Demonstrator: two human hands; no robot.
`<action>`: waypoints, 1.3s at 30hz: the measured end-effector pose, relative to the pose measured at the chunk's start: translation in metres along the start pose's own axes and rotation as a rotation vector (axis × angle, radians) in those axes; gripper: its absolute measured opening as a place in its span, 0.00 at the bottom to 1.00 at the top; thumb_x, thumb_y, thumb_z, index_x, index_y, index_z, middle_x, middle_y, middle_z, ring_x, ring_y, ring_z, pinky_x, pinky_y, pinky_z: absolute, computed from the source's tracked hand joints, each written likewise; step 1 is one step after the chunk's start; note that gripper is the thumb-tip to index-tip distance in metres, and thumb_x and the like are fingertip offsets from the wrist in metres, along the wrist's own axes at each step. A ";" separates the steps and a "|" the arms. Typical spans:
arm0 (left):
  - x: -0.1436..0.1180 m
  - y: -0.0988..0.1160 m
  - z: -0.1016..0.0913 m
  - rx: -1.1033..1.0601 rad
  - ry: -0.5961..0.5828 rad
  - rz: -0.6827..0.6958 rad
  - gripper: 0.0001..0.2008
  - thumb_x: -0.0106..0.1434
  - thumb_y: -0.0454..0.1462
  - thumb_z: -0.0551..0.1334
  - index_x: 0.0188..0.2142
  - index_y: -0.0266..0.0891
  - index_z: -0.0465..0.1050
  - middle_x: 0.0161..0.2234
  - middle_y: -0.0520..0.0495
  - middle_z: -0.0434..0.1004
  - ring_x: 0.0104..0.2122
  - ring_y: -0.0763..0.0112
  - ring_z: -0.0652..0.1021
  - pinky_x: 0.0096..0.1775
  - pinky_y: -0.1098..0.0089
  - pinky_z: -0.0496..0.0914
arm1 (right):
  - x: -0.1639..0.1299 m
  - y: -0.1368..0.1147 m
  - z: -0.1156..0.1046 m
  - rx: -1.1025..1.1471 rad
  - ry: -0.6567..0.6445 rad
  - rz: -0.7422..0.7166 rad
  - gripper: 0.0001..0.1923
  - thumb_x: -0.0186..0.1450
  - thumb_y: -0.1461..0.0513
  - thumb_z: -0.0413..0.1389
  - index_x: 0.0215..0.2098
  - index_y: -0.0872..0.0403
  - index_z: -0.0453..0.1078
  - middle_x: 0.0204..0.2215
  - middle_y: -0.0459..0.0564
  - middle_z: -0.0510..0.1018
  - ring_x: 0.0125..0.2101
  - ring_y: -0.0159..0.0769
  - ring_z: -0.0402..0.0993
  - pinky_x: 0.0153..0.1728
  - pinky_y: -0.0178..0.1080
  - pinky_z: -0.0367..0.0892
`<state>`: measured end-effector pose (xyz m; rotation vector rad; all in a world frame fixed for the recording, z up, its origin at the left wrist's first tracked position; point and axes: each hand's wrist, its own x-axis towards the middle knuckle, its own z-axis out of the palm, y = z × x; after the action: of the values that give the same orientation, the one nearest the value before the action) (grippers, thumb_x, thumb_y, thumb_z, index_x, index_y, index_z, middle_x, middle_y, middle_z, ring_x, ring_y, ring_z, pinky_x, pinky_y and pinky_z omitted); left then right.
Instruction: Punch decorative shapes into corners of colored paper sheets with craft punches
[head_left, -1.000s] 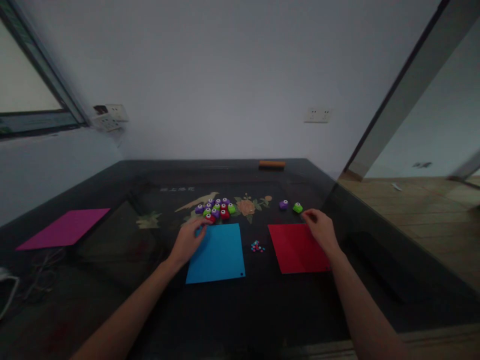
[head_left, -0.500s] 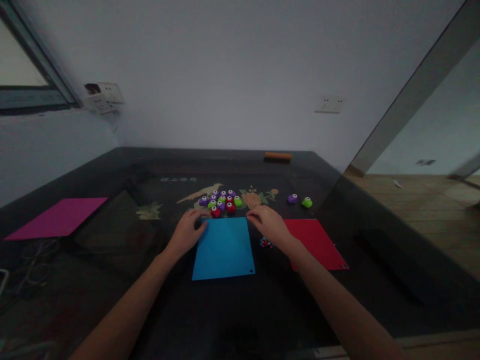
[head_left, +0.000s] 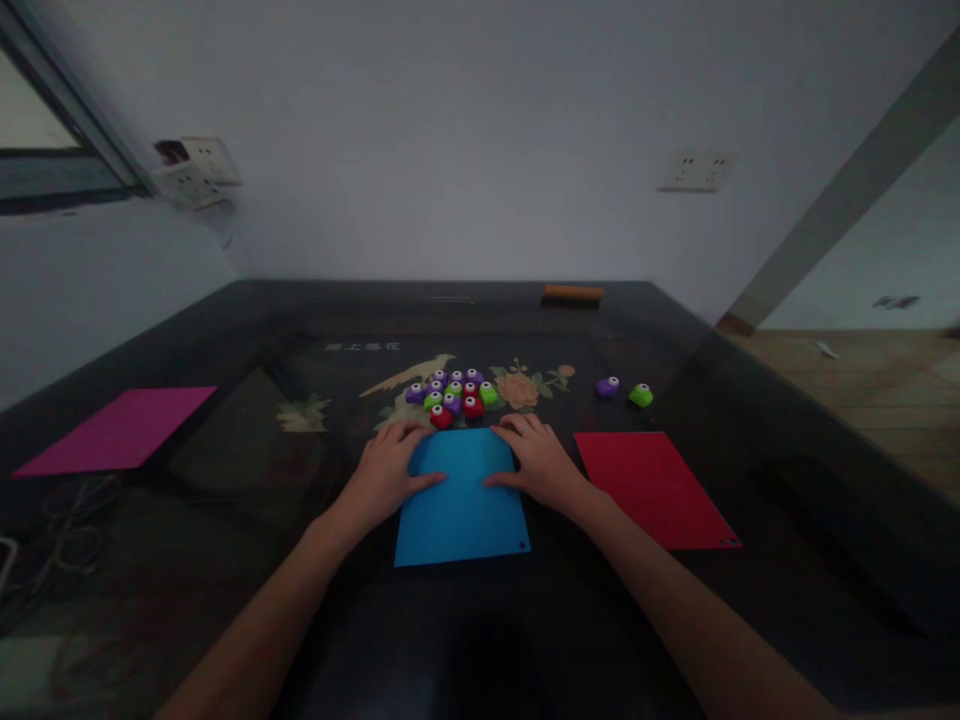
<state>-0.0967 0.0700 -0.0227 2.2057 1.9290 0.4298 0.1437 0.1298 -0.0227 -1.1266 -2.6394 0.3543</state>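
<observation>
Blue sheet point(head_left: 461, 500) is lying flat near the front middle of the dark glass table point(head_left: 225, 560), small dot showing at its near right corner. Left hand point(head_left: 390, 475) is resting palm-down on the sheet's far left corner, fingers spread flat, thumb lying on the paper, not pinching anything. Right hand point(head_left: 541, 465) is doing the same on the far right corner, fingers flat and apart, gripping nothing. Red sheet point(head_left: 652, 487) is sitting just right of the right wrist, apart from the blue one. Magenta sheet point(head_left: 120, 428) is lying well off to the left. Cluster of small punches point(head_left: 454, 395), purple, green and red, is sitting just beyond the blue sheet's far edge. Two more, purple punch point(head_left: 607, 386) and green punch point(head_left: 640, 395), are sitting beyond the red sheet. Pale writing point(head_left: 357, 347) is showing under the glass, too blurred to read. Orange bar point(head_left: 573, 293) is lying at the far edge.
</observation>
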 end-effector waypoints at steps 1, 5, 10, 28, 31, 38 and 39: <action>0.000 0.000 0.000 0.005 -0.005 0.002 0.31 0.53 0.50 0.63 0.54 0.40 0.65 0.50 0.39 0.67 0.50 0.50 0.67 0.48 0.53 0.64 | 0.000 0.000 0.000 -0.005 -0.001 -0.002 0.36 0.54 0.43 0.58 0.56 0.52 0.64 0.52 0.58 0.67 0.50 0.53 0.60 0.45 0.52 0.61; 0.002 0.001 0.000 0.023 0.000 0.007 0.29 0.55 0.50 0.62 0.53 0.39 0.66 0.50 0.39 0.68 0.49 0.51 0.67 0.48 0.53 0.63 | 0.000 0.000 -0.001 -0.027 0.000 -0.011 0.35 0.56 0.45 0.58 0.55 0.55 0.64 0.51 0.59 0.67 0.49 0.52 0.61 0.45 0.51 0.61; 0.003 0.003 0.001 0.019 0.013 0.001 0.30 0.56 0.50 0.61 0.54 0.37 0.66 0.49 0.38 0.68 0.49 0.51 0.67 0.49 0.54 0.63 | 0.000 -0.004 -0.005 -0.035 -0.005 0.009 0.34 0.57 0.47 0.57 0.56 0.56 0.63 0.51 0.60 0.67 0.49 0.52 0.62 0.46 0.50 0.62; 0.001 0.016 -0.006 -0.066 0.065 -0.018 0.23 0.53 0.43 0.65 0.47 0.39 0.65 0.46 0.41 0.72 0.46 0.53 0.72 0.46 0.56 0.66 | 0.000 -0.005 -0.002 0.090 0.097 0.050 0.32 0.50 0.53 0.65 0.48 0.55 0.62 0.47 0.55 0.68 0.46 0.48 0.66 0.41 0.46 0.63; 0.000 0.017 -0.008 -0.205 0.063 -0.090 0.24 0.53 0.41 0.65 0.49 0.42 0.64 0.44 0.43 0.73 0.43 0.55 0.74 0.44 0.57 0.67 | 0.000 -0.006 0.000 0.109 0.106 0.076 0.31 0.49 0.53 0.66 0.46 0.55 0.61 0.45 0.55 0.69 0.45 0.47 0.66 0.40 0.44 0.62; 0.003 0.017 -0.018 -0.656 -0.001 -0.294 0.28 0.50 0.42 0.66 0.50 0.41 0.63 0.41 0.44 0.73 0.40 0.57 0.76 0.36 0.62 0.72 | -0.001 -0.011 -0.002 0.120 0.099 0.115 0.31 0.50 0.54 0.65 0.47 0.57 0.60 0.43 0.57 0.71 0.44 0.47 0.67 0.39 0.43 0.60; 0.004 0.017 -0.020 -0.708 -0.029 -0.332 0.30 0.49 0.43 0.67 0.51 0.41 0.63 0.41 0.43 0.74 0.40 0.57 0.76 0.35 0.62 0.72 | -0.002 -0.012 -0.002 0.120 0.104 0.118 0.31 0.50 0.54 0.65 0.46 0.57 0.60 0.43 0.57 0.71 0.43 0.48 0.68 0.39 0.43 0.60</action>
<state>-0.0867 0.0701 0.0018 1.4145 1.7141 0.8518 0.1377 0.1208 -0.0172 -1.2293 -2.4347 0.4574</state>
